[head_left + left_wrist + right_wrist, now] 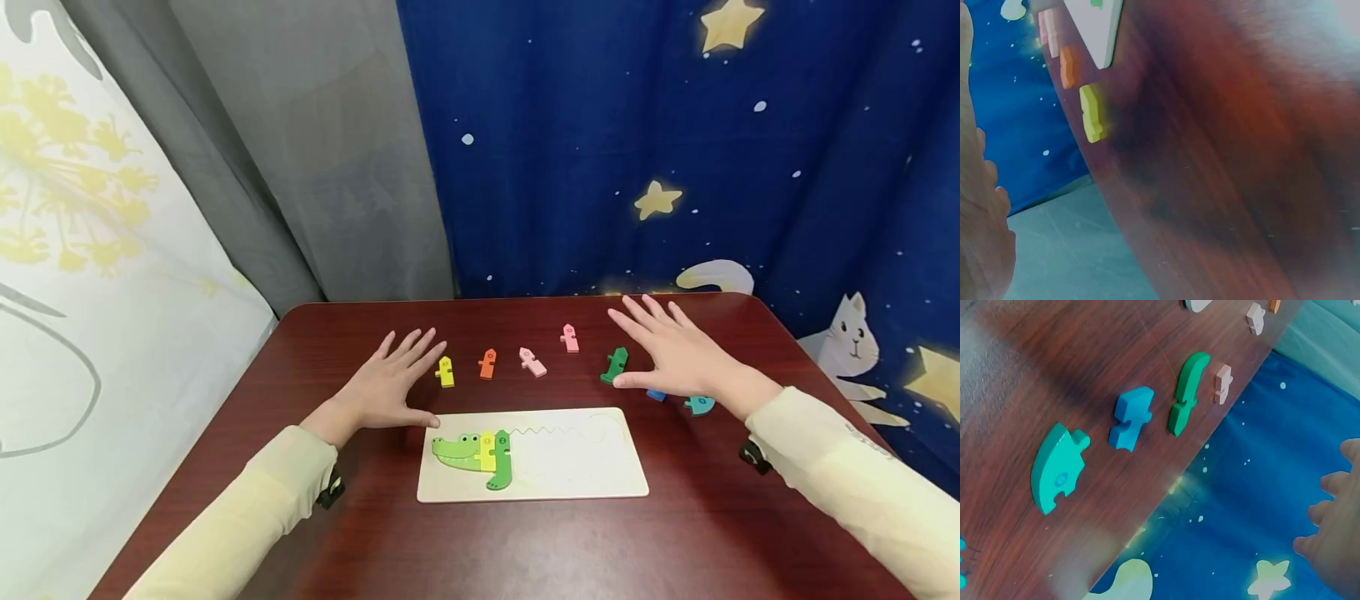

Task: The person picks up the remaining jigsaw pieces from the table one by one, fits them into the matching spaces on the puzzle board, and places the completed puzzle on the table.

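My left hand (386, 387) is spread with straight fingers at the left end of a pale puzzle board (577, 467), its thumb tip overlapping the board's corner and its fingertips near a yellow puzzle piece (446, 372). On the board lie a green crocodile head (456, 451), a yellow piece (487, 451) and a green leg piece (500, 467), joined in a row. Fingers fanned out, my right hand (675, 354) hovers beside a dark green piece (1189, 394), overlapping a blue piece (1130, 417) in the head view. A teal piece (1059, 469) lies under that wrist. Neither hand holds anything.
Along the back of the dark wooden table (360, 542) lie an orange piece (487, 364), a light pink piece (533, 362) and another pink piece (570, 338). Behind the table hang a grey curtain (322, 150) and a blue starry curtain (562, 167).
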A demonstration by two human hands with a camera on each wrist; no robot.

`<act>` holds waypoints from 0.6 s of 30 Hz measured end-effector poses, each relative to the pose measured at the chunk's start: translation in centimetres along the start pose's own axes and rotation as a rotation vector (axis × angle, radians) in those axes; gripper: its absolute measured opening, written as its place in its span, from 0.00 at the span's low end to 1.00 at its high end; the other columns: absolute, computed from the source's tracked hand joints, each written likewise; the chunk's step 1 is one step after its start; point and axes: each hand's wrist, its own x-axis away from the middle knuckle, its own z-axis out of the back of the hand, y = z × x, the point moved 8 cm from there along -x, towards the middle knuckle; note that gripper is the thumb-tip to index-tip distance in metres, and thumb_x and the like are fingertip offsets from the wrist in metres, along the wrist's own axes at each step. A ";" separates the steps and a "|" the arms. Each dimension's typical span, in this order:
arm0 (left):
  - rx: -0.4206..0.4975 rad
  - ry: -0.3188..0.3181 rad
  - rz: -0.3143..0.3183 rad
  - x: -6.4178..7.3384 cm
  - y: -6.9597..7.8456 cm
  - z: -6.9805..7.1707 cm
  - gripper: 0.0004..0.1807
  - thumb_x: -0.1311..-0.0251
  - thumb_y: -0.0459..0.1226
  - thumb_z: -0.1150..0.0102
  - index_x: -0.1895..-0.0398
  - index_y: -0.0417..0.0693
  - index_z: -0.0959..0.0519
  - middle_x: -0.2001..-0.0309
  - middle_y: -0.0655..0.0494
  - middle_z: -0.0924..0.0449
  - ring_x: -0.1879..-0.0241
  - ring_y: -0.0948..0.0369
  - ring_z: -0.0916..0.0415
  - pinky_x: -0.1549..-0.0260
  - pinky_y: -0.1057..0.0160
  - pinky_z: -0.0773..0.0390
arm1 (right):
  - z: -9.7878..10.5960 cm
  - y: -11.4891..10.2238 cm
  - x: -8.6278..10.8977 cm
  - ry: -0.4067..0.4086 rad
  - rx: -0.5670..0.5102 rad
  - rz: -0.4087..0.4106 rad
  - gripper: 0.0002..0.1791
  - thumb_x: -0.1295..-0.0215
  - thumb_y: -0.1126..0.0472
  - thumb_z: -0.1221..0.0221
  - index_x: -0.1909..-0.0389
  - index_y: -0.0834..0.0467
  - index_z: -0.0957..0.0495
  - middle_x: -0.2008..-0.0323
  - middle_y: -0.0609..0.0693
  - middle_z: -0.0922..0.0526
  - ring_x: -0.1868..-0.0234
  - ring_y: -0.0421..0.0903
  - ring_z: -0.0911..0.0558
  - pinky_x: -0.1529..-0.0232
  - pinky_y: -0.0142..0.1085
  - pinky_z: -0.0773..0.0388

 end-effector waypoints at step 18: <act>0.060 -0.002 -0.124 3.6 2.5 -2.2 0.65 0.58 0.75 0.44 0.24 0.42 0.47 0.24 0.45 0.52 0.26 0.50 0.55 0.30 0.48 0.51 | -1.6 -2.1 0.4 0.042 -0.064 0.046 0.56 0.46 0.24 0.45 0.23 0.53 0.48 0.25 0.57 0.48 0.26 0.60 0.50 0.29 0.57 0.57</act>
